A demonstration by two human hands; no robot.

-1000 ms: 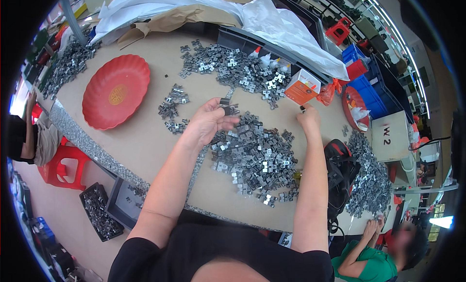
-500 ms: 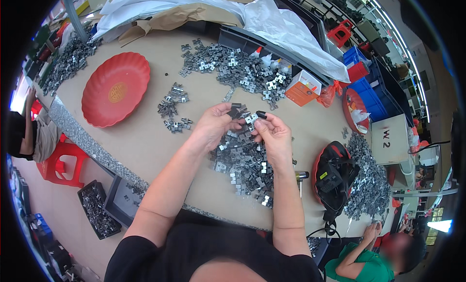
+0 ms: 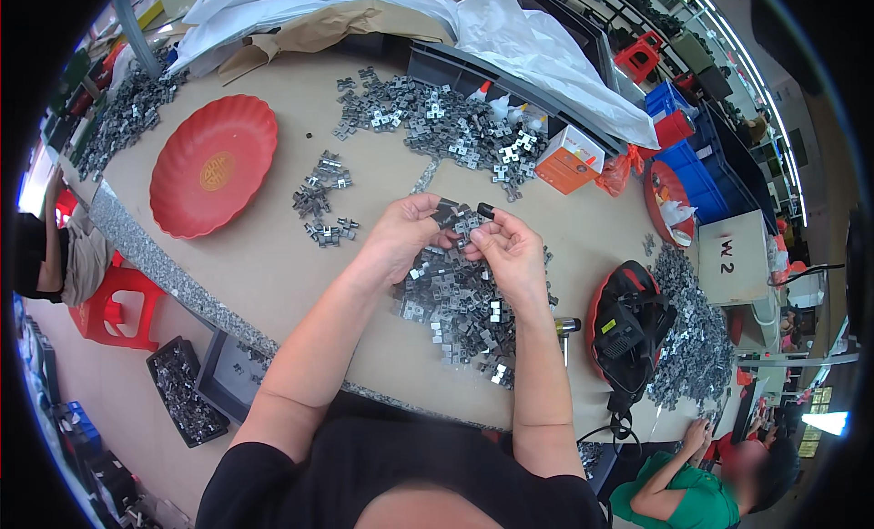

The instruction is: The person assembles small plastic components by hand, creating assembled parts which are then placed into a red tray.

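My left hand [image 3: 410,233] and my right hand [image 3: 508,249] meet above the middle of the table. Both have black covers on a fingertip. Between them is a small silvery metal clip [image 3: 466,223], pinched by the thumb and fingers of my right hand. My left fingers close on metal pieces beside it; how many is hidden. Just below the hands spreads a pile of similar metal clips [image 3: 460,306]. Farther off lies a larger heap of clips [image 3: 437,119], and left of my hands is a small cluster [image 3: 319,197].
A red scalloped plate [image 3: 214,165] lies at the left. A hammer [image 3: 566,327] rests beside my right forearm, near a red plate holding black gear [image 3: 628,329]. An orange-white box [image 3: 569,160] and grey tray [image 3: 473,78] stand behind. A co-worker in green [image 3: 678,493] sits lower right.
The clip between my hands has turned and shifted slightly left, closer to my left fingers. My right hand has moved a little left and its index finger has lifted slightly.
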